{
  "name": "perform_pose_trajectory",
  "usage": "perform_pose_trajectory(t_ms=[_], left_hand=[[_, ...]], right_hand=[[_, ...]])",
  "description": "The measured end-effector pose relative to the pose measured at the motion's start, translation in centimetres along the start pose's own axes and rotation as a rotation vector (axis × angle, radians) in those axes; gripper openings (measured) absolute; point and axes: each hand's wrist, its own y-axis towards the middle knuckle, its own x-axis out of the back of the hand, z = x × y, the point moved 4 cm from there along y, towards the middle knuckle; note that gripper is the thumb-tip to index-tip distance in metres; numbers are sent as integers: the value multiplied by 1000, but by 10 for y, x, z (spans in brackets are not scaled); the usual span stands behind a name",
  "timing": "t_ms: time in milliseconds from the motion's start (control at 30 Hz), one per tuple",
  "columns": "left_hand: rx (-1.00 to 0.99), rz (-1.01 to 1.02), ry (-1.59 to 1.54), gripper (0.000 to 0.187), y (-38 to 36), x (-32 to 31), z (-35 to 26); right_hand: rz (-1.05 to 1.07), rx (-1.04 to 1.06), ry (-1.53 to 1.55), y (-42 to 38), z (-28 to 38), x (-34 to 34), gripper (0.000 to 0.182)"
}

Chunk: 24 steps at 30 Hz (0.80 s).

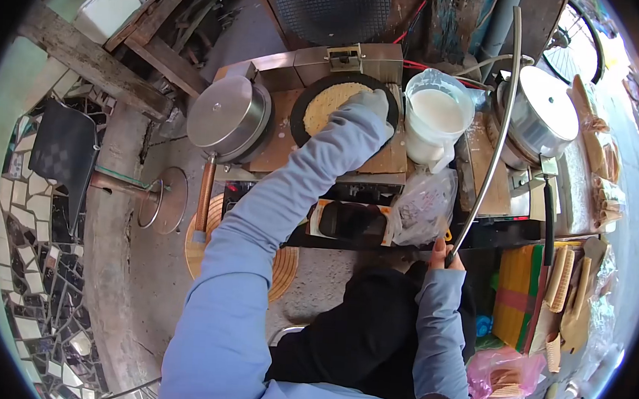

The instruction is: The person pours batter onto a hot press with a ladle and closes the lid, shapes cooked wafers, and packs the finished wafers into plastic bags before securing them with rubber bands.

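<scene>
Hand positions at the round plate. The thin yellow round (pixel 327 114) lies flat on the dark plate (pixel 297 119), towards the far middle of the bench (pixel 270 139), between the lidded pan (pixel 224 113) on the left and the white jug (pixel 430 145) on the right. My left hand (pixel 371 102), apparently in a pale glove, bends down over the plate's right side; its fingertips are hidden, so I cannot tell whether they pinch or press. My right hand (pixel 448 256), nearer and farther right, is curled around the near end of a long curved rod (pixel 505 124).

For good handling, I judge that the edge wants gentle, even pressure, since so thin a sheet could tear. The plate may be hot: contact is best brief, with my sleeve (pixel 322 156), which crosses the near rim, held high. Sideways sweeps should be small beside the jug.
</scene>
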Motion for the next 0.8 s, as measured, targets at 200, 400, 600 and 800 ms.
perform_pose_trajectory(t_ms=[200,400,600,800], left_hand=[[129,-162,18,37,15,-23,-1],[24,-145,41,34,3,-10,-12],[-111,-461,-432,25,-13,1,72],[128,-473,-234,27,-32,-15,150]], right_hand=[[-3,29,-35,3,-21,19,39],[-46,110,-15,4,-26,35,38],[-65,33,41,-1,-20,50,38],[-75,53,-25,5,-25,60,36]])
